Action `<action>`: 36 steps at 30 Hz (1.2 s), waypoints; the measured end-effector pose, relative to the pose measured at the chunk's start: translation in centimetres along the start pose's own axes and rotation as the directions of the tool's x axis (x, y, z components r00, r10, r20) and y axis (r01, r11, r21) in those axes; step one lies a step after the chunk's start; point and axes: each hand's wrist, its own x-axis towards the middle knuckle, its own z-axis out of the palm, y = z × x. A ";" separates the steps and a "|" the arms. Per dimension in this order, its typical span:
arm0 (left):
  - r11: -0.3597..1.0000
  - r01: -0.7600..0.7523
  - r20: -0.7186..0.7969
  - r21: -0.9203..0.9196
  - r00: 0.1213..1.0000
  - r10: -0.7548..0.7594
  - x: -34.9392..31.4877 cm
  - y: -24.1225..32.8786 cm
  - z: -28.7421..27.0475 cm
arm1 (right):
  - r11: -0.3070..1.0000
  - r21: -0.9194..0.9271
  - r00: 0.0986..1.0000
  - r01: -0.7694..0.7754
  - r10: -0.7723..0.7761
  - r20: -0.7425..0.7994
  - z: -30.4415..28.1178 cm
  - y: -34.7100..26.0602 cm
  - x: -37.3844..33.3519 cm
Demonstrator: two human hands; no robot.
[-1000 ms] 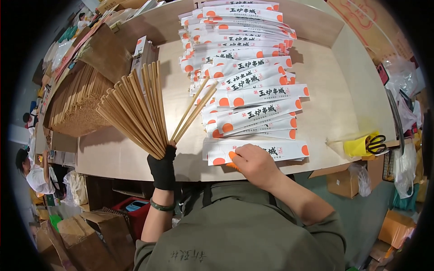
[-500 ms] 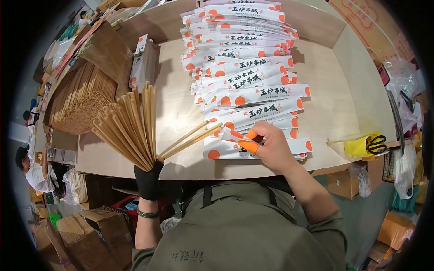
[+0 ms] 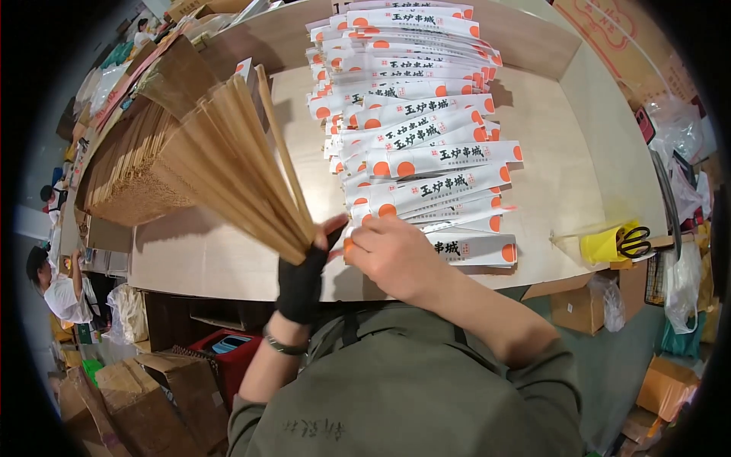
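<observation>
My left hand (image 3: 301, 280), in a black fingerless glove, grips a fanned bundle of wooden chopsticks (image 3: 240, 164), blurred by motion. One chopstick (image 3: 282, 145) stands apart from the fan, on its right. My right hand (image 3: 396, 250), with orange on its fingertips, is closed in a pinch against my left thumb and fingers. A white paper chopstick sleeve (image 3: 445, 222) stretches out behind that hand, its far end smeared red; the pinched end is mostly hidden. Beyond lies a long overlapping pile of white paper sleeves (image 3: 426, 137) with orange dots and black lettering.
A box of stacked chopsticks (image 3: 137, 167) stands at the left, with a second sleeve stack (image 3: 244, 68) partly hidden behind the bundle. Black-handled scissors (image 3: 633, 242) and a yellow item (image 3: 605, 245) lie at the table's right edge. Cardboard boxes (image 3: 171, 388) sit below left.
My left hand has swung right with the bundle and now meets my right hand, which has moved left. The chopsticks that pointed toward the sleeve's opening no longer show outside it.
</observation>
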 end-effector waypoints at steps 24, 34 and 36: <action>0.884 0.078 -0.273 0.460 0.960 0.058 0.3 -0.5 -7.4 | 0.914 0.187 0.919 -0.361 0.383 -0.095 1.0 2.1 -5.9; 0.815 0.174 -0.043 0.553 0.983 -0.180 -0.5 2.7 -11.3 | 0.645 0.536 0.784 -0.545 0.618 0.054 -3.5 4.1 -4.1; 0.800 0.174 -0.009 0.574 0.978 -0.206 -0.4 3.5 -11.9 | 0.674 0.512 0.801 -0.533 0.597 0.049 -3.8 4.0 -4.1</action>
